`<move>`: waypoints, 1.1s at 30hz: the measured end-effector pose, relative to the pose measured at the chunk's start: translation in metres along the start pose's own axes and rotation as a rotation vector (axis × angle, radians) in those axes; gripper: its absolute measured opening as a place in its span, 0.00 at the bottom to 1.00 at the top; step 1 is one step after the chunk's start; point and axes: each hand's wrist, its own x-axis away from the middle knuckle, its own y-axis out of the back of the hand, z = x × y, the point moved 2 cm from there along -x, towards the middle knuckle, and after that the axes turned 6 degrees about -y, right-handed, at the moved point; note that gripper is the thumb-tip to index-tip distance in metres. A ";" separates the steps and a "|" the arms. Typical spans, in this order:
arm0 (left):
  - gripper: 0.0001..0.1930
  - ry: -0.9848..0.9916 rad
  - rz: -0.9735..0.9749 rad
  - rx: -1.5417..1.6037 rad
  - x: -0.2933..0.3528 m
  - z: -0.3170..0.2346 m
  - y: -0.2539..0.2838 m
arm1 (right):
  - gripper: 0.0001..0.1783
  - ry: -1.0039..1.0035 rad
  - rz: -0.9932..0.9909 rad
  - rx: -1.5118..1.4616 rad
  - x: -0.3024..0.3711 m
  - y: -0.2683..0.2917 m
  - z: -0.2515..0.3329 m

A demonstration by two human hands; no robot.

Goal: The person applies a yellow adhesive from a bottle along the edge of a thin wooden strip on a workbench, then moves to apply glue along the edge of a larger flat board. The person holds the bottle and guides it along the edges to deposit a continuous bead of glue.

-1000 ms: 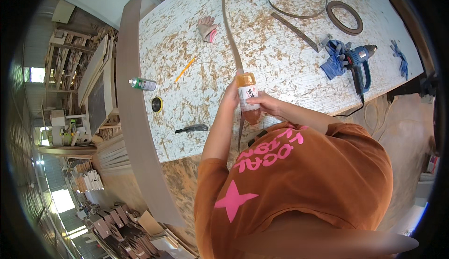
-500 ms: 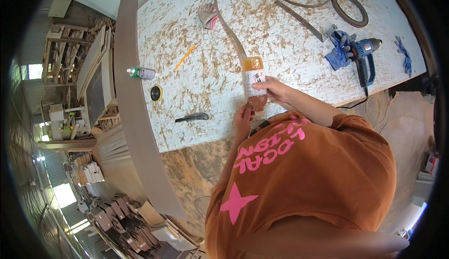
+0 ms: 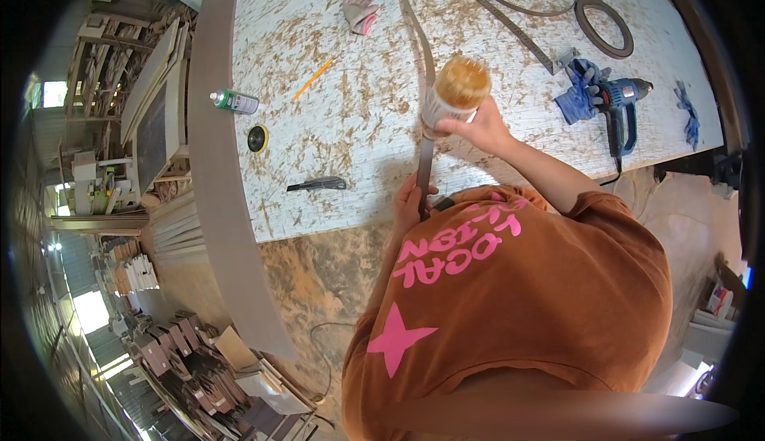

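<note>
My right hand (image 3: pixel 484 129) is closed around a clear plastic bottle (image 3: pixel 456 94) with a pale label and amber liquid inside. The bottle is tilted with its base up, slightly blurred; its neck is hidden. Beneath it runs a long brown strip of edge banding (image 3: pixel 426 162), which crosses the table from the far edge toward me. At the near edge, my left hand (image 3: pixel 409 200) pinches the near end of this strip between thumb and fingers. Just beside those fingers, against the brown shirt, shows a small dark item (image 3: pixel 441 203) that I cannot make out.
On the worn white table (image 3: pixel 358 138) lie a utility knife (image 3: pixel 317 184), a black-and-yellow disc (image 3: pixel 257 138), a spray can (image 3: pixel 234 101), an orange pencil (image 3: pixel 313 79), a glove (image 3: pixel 360 13), a metal ruler (image 3: pixel 516 35), a banding roll (image 3: pixel 604 27), blue gloves (image 3: pixel 580 94) and a heat gun (image 3: pixel 620 102).
The bottle has been lifted and tipped, its base now turned toward me. My left hand has left the bottle's neck end and holds the strip. The view has shifted slightly.
</note>
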 end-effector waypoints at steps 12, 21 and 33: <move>0.19 -0.033 0.009 0.046 0.014 -0.017 0.005 | 0.26 0.012 0.117 -0.090 -0.010 -0.026 0.008; 0.18 -0.018 0.002 0.055 0.028 -0.025 0.001 | 0.30 0.037 0.119 -0.040 -0.024 -0.036 -0.017; 0.18 -0.015 0.009 0.155 0.031 -0.017 0.009 | 0.24 -0.006 0.030 -0.150 -0.030 -0.038 -0.027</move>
